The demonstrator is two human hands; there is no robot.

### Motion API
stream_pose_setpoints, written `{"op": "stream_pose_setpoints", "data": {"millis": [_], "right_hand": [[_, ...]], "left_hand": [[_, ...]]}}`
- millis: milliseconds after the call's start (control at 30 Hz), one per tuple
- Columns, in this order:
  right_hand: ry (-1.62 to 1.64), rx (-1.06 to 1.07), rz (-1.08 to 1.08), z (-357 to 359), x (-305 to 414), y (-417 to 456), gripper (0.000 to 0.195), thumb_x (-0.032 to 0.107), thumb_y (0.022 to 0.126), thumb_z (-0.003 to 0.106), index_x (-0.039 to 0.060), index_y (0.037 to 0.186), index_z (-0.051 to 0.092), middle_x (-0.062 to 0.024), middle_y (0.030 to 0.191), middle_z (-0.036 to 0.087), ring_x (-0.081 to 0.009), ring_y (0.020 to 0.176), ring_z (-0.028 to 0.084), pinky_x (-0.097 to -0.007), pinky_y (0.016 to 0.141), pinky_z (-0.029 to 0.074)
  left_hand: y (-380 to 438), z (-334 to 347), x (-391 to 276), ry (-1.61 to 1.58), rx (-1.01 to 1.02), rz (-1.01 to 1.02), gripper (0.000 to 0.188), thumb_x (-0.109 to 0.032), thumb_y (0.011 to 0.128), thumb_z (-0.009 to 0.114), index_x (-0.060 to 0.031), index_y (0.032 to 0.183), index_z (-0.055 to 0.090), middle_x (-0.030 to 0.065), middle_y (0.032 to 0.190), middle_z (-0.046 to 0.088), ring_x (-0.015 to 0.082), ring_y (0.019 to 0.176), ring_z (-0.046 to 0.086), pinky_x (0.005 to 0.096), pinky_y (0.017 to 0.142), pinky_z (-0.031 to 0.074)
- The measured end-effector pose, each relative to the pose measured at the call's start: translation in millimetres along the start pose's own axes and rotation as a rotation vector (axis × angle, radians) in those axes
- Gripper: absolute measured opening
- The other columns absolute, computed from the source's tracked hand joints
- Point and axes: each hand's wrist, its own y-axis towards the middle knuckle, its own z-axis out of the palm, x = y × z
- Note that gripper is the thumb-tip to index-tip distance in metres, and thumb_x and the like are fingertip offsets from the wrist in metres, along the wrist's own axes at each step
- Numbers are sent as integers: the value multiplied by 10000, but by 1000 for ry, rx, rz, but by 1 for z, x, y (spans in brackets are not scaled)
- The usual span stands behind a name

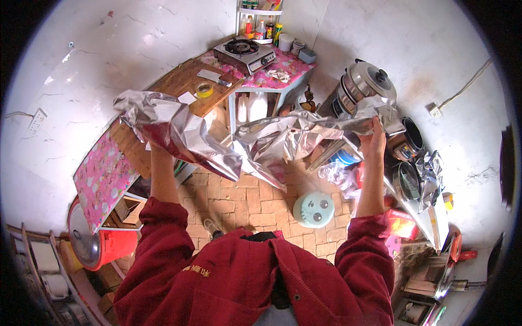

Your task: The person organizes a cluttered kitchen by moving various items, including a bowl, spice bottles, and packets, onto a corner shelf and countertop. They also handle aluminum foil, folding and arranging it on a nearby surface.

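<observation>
A long, crumpled sheet of silvery foil (289, 134) stretches between my two raised arms. My right hand (373, 136) grips its right end, with the fingers closed on a bunched part. The left end is draped over my left hand (157, 140), whose fingers are hidden beneath it. Behind the foil is a wooden board (226, 83) bearing a roll of yellow tape (204, 90) and a white strip with a dark end (214, 77). Below the sheet's middle, a pale green round stool with a cartoon face (314, 209) stands on the brick floor.
A gas stove (244, 53) stands on the pink-covered corner counter (291, 67), below shelves of bottles. At the right are a steel pot (369, 83), an open cooker (408, 140) and more foil (430, 179). A red bucket (118, 246) with a metal lid stands at the lower left.
</observation>
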Motion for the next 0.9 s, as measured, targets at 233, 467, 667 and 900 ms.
{"op": "stream_pose_setpoints", "data": {"millis": [233,467,667,900], "right_hand": [[-46,403,109,77,-13,-38,318,320,976,504,63,1150,567,-32,1081,600,-163,1002,564,-368,909,439],[-406,536,154,162,-24,-88,406,398,939,572,37,1124,593,17,937,595,-75,797,517,-234,696,423],[-652,744,13,157,-77,-101,496,249,774,793,33,1157,564,-17,911,594,-149,760,553,-290,646,475],[-353,282,123,150,-52,-80,231,118,853,687,57,1067,627,-10,922,649,-91,804,591,-241,654,488]], "left_hand": [[-44,71,83,233,-111,-401,518,-492,928,480,-106,1273,483,92,1086,596,235,928,617,398,888,510],[-15,163,206,1031,166,-106,201,-203,939,598,-17,1011,621,14,812,589,88,751,563,244,668,453],[-25,170,225,772,59,-91,413,-137,821,678,17,1184,556,69,1044,646,143,948,598,272,824,478],[-39,137,191,1188,192,-39,641,-233,812,734,-125,1352,407,110,1325,459,225,1171,475,306,823,489]]}}
